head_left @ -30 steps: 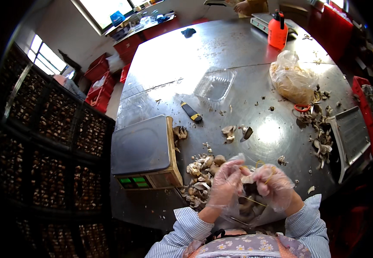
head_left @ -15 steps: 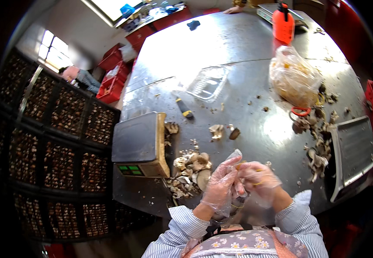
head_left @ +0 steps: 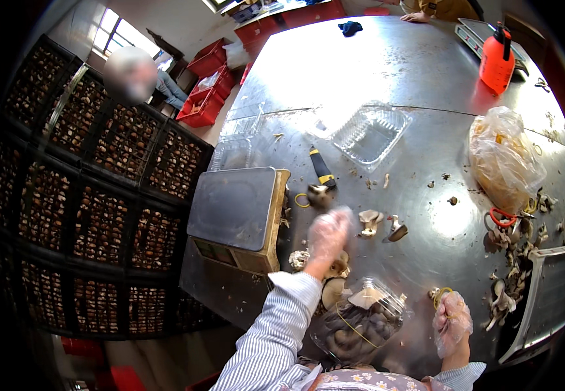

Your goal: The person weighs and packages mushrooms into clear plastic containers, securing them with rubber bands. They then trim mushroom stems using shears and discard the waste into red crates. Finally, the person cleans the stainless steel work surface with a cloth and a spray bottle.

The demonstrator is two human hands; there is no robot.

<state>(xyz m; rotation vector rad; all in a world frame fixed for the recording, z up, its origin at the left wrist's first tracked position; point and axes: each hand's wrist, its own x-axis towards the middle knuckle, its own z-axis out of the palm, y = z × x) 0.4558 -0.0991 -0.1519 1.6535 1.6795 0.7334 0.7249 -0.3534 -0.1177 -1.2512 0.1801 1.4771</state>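
Note:
My left hand [head_left: 330, 236], in a clear plastic glove and smeared by motion, reaches over the table beside the scale. At its fingertips is a blurred grey-brown mushroom [head_left: 321, 197], which it appears to grip. To the right, my gloved right hand [head_left: 452, 320] is closed on yellow rubber bands [head_left: 443, 297]. Between my forearms sits a clear plastic box [head_left: 393, 306] packed with grey oyster mushrooms [head_left: 354, 333]; a yellow band [head_left: 355, 328] runs across it. Loose mushrooms [head_left: 336, 292] lie left of the box, partly hidden by my left arm. Two mushroom pieces [head_left: 370, 222] [head_left: 396, 229] lie beyond.
A scale [head_left: 233, 212] stands left, a black-and-yellow handled tool [head_left: 322, 168] beyond. Empty clear trays [head_left: 373, 137] lie farther off. At right are a plastic bag [head_left: 504, 153], red-handled scissors [head_left: 503, 217], mushroom scraps [head_left: 514, 280], a grey tray [head_left: 543, 300] and an orange bottle [head_left: 496, 62].
My hands have parted: the left went forward toward the tool, the right out to the side with bands. The filled box now shows. My view has shifted left.

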